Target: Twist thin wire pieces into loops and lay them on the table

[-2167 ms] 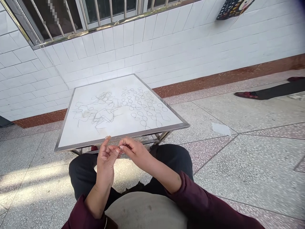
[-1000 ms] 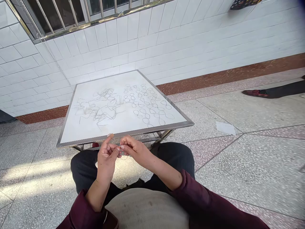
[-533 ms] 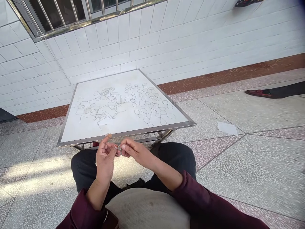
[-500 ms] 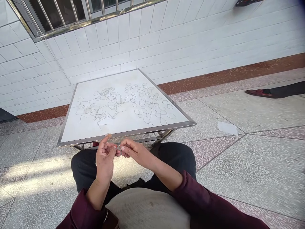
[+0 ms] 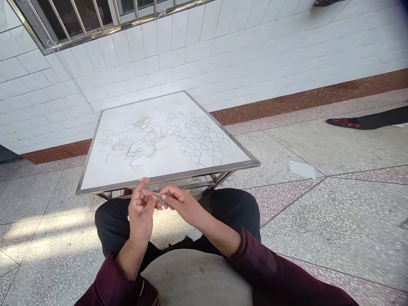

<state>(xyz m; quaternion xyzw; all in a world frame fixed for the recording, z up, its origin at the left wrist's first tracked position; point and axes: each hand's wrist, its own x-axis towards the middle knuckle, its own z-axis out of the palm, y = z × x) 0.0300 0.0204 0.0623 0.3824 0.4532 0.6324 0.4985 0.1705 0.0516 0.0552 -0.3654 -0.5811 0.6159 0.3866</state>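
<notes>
Between my hands is a thin wire [image 5: 156,187], bent into a loop near the fingertips. My left hand [image 5: 142,207] pinches it between thumb and fingers, with the index finger raised beside the loop. My right hand [image 5: 178,202] closes thumb and forefinger on the same wire, close to the left fingertips. Both hands are in front of the near edge of a white-topped table [image 5: 156,169], above my lap. On the table's left half lies a tangle of loose bent wires [image 5: 140,142]. Several wire pieces shaped into double loops [image 5: 204,136] are spread over its right half.
The table has a metal rim and stands against a white tiled wall [image 5: 255,51]. A barred window [image 5: 95,21] is at upper left. On the floor to the right lies a white paper piece [image 5: 302,169]. Another person's shoe [image 5: 344,123] and trouser leg extend in from the right.
My fingers have shifted only slightly around the wire, both hands staying together. The whole view has moved a little. Wires on the table lie as before.
</notes>
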